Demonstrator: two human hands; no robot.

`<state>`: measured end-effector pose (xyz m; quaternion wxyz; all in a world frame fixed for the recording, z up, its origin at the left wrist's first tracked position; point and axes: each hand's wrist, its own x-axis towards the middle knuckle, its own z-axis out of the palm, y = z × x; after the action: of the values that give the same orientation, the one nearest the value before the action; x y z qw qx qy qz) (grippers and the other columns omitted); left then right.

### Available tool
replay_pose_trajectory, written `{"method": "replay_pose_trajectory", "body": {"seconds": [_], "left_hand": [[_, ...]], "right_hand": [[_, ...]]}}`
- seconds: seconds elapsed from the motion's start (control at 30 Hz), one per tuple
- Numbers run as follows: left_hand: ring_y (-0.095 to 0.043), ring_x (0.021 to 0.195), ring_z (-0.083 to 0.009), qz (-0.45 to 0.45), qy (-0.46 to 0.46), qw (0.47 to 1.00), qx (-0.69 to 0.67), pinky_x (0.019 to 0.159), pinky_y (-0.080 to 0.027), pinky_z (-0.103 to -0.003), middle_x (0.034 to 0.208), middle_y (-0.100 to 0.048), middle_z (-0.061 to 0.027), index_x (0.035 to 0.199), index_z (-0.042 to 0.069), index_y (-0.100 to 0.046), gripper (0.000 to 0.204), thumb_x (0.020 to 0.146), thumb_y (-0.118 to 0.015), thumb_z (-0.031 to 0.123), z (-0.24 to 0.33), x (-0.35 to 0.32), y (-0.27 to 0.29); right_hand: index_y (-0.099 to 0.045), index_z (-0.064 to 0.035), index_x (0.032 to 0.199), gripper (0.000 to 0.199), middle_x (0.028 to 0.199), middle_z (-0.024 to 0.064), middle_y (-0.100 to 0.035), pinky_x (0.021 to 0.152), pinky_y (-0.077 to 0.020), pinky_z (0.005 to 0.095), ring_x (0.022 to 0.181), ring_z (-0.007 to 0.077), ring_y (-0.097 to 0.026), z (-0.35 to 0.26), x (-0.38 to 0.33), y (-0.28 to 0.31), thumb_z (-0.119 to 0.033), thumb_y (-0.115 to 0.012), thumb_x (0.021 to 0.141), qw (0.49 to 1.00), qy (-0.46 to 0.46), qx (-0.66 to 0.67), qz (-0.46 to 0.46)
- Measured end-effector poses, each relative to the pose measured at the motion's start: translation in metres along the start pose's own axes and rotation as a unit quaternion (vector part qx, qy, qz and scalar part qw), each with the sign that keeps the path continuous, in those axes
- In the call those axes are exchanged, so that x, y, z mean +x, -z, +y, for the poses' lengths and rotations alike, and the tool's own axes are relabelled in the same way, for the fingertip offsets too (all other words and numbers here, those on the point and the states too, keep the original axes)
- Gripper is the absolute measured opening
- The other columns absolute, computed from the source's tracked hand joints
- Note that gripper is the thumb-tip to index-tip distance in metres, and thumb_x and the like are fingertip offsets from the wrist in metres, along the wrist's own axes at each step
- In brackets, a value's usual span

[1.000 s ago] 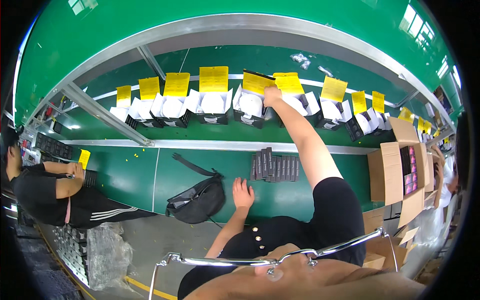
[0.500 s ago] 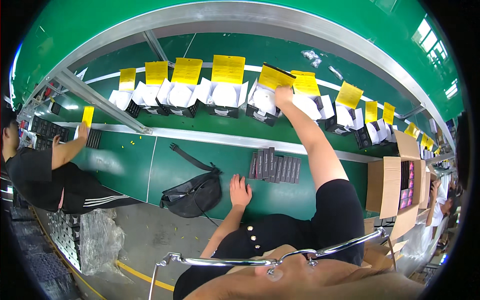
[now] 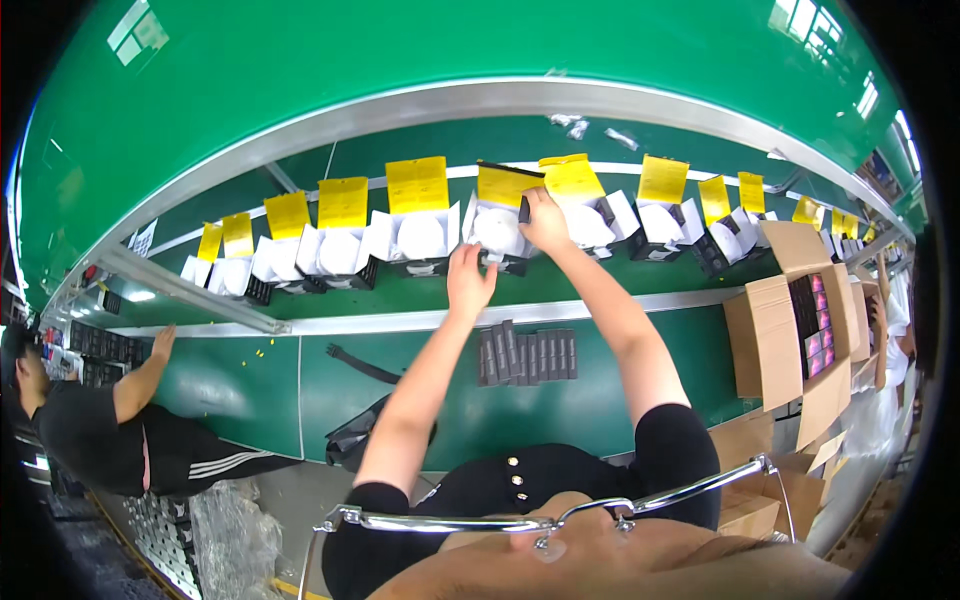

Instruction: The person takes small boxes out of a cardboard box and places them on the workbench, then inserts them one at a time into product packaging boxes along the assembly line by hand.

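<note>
Two bare hands meet at an open black cardboard box with white inner flaps and a raised yellow lid (image 3: pixel 513 266), mid-row on the far green shelf; a smooth white round item (image 3: pixel 497 230) sits inside it. The left hand (image 3: pixel 470 283) touches the box's near edge, fingers bunched, though I cannot tell whether they pinch anything; the right hand (image 3: pixel 545 220) is curled at the box's right side, with a small dark piece (image 3: pixel 524 210) at its fingers, whether box flap or separate object I cannot tell. The box looks light, with flaps that bend easily, so its stiff side walls would be the surest hold; the round item may be slippery. Matching boxes (image 3: pixel 417 185) stand left and right; slim dark boxes (image 3: pixel 528 355) lie nearer, on the green bench (image 3: pixel 630 345); a brown carton (image 3: pixel 755 335) stands right.
</note>
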<state>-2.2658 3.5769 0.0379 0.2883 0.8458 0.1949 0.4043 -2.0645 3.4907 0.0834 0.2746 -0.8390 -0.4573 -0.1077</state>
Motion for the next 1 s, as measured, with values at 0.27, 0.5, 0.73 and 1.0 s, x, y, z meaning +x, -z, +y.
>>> {"method": "replay_pose_trajectory", "body": {"seconds": [0.27,0.5,0.73,1.0], "left_hand": [[-0.01,0.147,-0.0456,-0.291,0.086,0.876,0.374,0.115,-0.01,-0.063,0.159,-0.017,-0.0244,0.151,0.006,-0.035,0.115,0.064,-0.07,0.073,-0.001,0.087,-0.1],[-0.011,0.145,-0.0494,-0.313,0.136,0.864,0.37,0.108,-0.026,-0.065,0.162,-0.007,-0.0233,0.155,0.009,-0.025,0.124,0.059,-0.076,0.068,-0.005,0.097,-0.092],[-0.028,0.14,-0.0448,-0.313,0.077,0.894,0.312,0.104,-0.034,-0.061,0.159,-0.019,-0.0128,0.152,0.005,-0.03,0.098,0.073,-0.077,0.039,-0.018,0.069,-0.103],[-0.034,0.136,-0.0428,-0.261,0.039,0.913,0.31,0.104,-0.034,-0.058,0.163,-0.015,-0.0096,0.151,0.0,-0.03,0.096,0.075,-0.078,0.036,-0.028,0.062,-0.088]], "right_hand": [[-0.056,-0.0009,0.116,0.064,0.113,0.0203,-0.06,0.088,-0.0526,0.0444,0.102,0.0403,-0.062,0.009,-0.017,0.05,-0.005,-0.084,0.058,0.998,-0.031,0.037,0.026],[-0.057,0.0009,0.112,0.062,0.111,0.0203,-0.06,0.087,-0.0531,0.0444,0.1,0.0404,-0.062,0.01,-0.006,0.014,-0.002,-0.083,0.056,1.0,-0.018,0.022,-0.011],[-0.065,-0.0006,0.104,0.036,0.109,0.0177,-0.065,0.093,-0.0489,0.0407,0.108,0.0345,-0.058,0.003,0.009,-0.036,-0.007,-0.071,0.069,0.967,-0.042,-0.21,-0.137],[-0.07,-0.0098,0.107,0.026,0.112,0.0095,-0.068,0.107,-0.0288,0.054,0.116,0.0284,-0.054,-0.003,0.01,-0.07,-0.02,-0.062,0.085,0.925,-0.092,-0.354,-0.104]]}}
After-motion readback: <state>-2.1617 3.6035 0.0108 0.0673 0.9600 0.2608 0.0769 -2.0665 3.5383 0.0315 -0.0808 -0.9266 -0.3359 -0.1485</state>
